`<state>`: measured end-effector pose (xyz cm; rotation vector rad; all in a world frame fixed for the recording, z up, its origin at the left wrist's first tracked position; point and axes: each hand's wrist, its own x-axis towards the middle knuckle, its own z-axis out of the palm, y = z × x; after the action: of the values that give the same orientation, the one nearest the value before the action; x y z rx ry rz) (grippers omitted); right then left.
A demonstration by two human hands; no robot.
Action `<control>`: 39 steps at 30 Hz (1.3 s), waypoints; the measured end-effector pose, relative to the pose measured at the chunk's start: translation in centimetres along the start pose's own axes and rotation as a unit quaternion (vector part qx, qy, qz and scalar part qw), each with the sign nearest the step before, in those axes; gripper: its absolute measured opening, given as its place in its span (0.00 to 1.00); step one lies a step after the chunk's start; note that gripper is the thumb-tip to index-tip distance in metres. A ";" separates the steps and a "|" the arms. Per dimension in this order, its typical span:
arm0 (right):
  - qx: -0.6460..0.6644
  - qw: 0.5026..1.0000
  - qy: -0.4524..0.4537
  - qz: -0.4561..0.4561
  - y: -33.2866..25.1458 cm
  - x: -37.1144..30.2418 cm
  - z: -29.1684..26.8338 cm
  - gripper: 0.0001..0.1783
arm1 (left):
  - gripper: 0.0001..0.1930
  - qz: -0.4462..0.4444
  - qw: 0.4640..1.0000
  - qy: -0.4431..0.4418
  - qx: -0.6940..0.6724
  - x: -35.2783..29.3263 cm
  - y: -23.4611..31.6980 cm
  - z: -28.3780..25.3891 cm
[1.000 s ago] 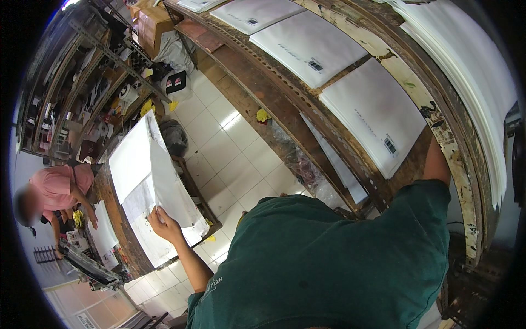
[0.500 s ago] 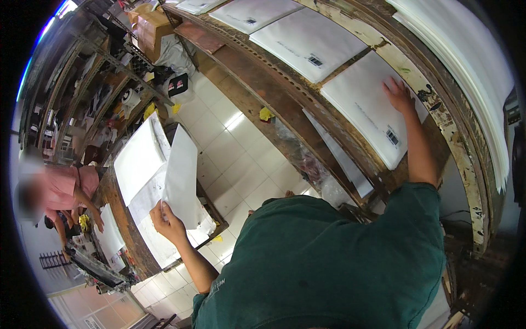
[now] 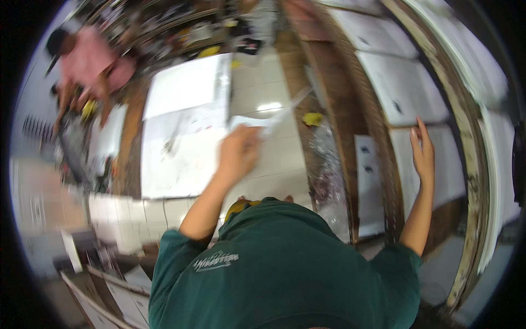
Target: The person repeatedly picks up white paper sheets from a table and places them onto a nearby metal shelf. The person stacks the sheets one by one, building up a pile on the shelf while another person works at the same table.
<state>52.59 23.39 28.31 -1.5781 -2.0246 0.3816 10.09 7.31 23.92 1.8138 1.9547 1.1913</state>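
My left hand is closed on the edge of a white sheet of paper, which is seen nearly edge-on and blurred. This sheet hangs over the floor gap, between the left table and the right bench. On the right, my right hand has its fingers stretched out and holds nothing. It is over the nearest paper stack on the bench; whether it touches the paper I cannot tell. Farther along lies another printed white stack. White sheets lie on the left table, beside a smudged pale surface.
A wooden bench runs along my right, with a white sheet and clear plastic wrap on lower levels. A person in pink works at the far left. Shelves stand behind. Tiled floor lies between.
The view has turned. My left hand has carried the sheet from over the left table rightward to the gap. My right hand, earlier laid on the stack, now appears nearer, its fingers straighter.
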 end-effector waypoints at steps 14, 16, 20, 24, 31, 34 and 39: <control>0.206 0.977 -0.048 0.029 -23.4 -12.8 23.2 0.07 | 0.22 0.170 0.966 -0.153 -0.121 -7.1 -7.6 -5.1; 0.192 0.981 -0.021 0.025 -22.6 -13.2 24.0 0.03 | 0.29 0.139 0.972 -0.144 -0.121 -9.2 -12.6 -7.4; 0.205 0.976 0.048 0.052 -18.1 -14.5 25.2 0.09 | 0.32 -0.036 0.996 -0.070 0.037 -14.3 -26.7 -12.5; 0.161 0.971 0.027 0.173 -17.1 -16.9 24.7 0.13 | 0.31 -0.209 0.952 0.043 0.219 -21.9 -39.9 -18.4; 0.178 0.957 0.116 0.198 -15.4 -21.5 25.2 0.21 | 0.27 -0.252 0.908 0.094 0.321 -25.1 -42.9 -22.1; 0.222 0.938 0.154 0.219 -14.9 -23.8 26.2 0.22 | 0.25 -0.275 0.908 0.104 0.299 -24.6 -42.7 -22.0; 0.256 0.910 0.182 0.272 -17.2 -25.5 26.9 0.23 | 0.25 -0.276 0.911 0.075 0.296 -24.3 -43.3 -21.9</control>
<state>27.66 -2.94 9.37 -1.6821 -1.0645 0.6987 -30.56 -19.73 0.20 1.2124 2.8813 0.5990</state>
